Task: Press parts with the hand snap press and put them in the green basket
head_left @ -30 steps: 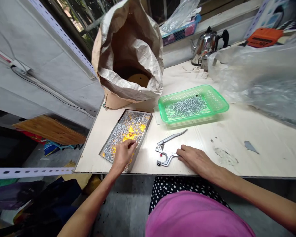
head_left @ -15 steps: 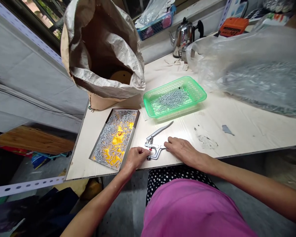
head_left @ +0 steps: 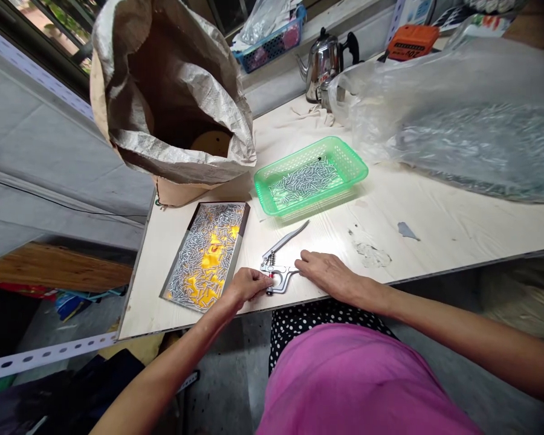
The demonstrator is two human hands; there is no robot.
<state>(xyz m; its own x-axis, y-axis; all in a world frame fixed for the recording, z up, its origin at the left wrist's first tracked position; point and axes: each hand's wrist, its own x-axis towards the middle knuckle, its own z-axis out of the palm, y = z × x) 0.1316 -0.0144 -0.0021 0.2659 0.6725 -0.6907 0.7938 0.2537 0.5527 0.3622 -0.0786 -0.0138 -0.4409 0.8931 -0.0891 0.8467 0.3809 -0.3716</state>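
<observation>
A silver pair of snap-fastener pliers (head_left: 281, 279) lies at the table's front edge, its upper handle raised and a spring and red part near its jaw. My right hand (head_left: 325, 272) is closed on the end of the lower handle. At the jaw, my left hand (head_left: 245, 286) is pinched shut; whatever its fingertips hold is too small to make out. Left of the pliers is a shallow tray (head_left: 242, 241) of small silver metal pins, with yellow showing between them. Behind the pliers, a green plastic basket (head_left: 272, 208) contains similar pins.
A large open woven sack (head_left: 131, 148) stands at the back left. A clear plastic bag (head_left: 471, 133) of metal pieces fills the back right. Farther back are a steel kettle (head_left: 323, 66), an orange box (head_left: 412, 42) and a blue basket (head_left: 272, 48).
The whole view has shifted slightly, so the table things appear a little farther left. Both hands stay at the pliers in nearly the same pose, and the upper handle is still raised.
</observation>
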